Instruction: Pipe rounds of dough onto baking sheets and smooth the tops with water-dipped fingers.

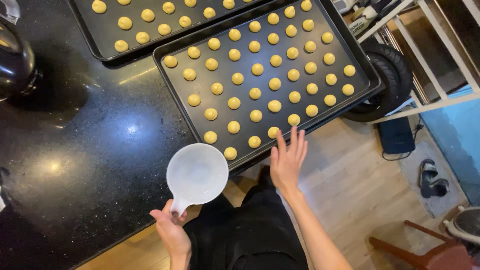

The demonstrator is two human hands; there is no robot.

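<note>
**A:** What have I got on the head view?

**B:** I see my left hand (pixel 172 231) low in the picture, fingers curled tight round the short handle of a white translucent plastic scoop bowl (pixel 197 173). The bowl's mouth faces up, and it hangs over the near edge of the black speckled counter (pixel 90 150), just beside the corner of the nearer baking tray (pixel 172 87).

**A:** And the other one?

**B:** My right hand (pixel 287 160) is flat and spread, fingers apart and gripping nothing. Its fingertips (pixel 295 134) reach the near rim of that tray; I cannot tell whether they touch it.

**A:** What's on the tray?

**B:** Rows of small round yellow dough balls (pixel 256 93), each apart from its neighbours. A second dark tray (pixel 107 47) with the same balls lies further back on the counter, edge to edge with the first.

**A:** Anything else around?

**B:** A shiny black rounded vessel (pixel 15 62) at the far left, a scooter tyre (pixel 387 75) beyond the tray on the right, a sandal (pixel 431 178) on the floor, and a red wooden chair (pixel 430 252) in the lower right corner.
</note>
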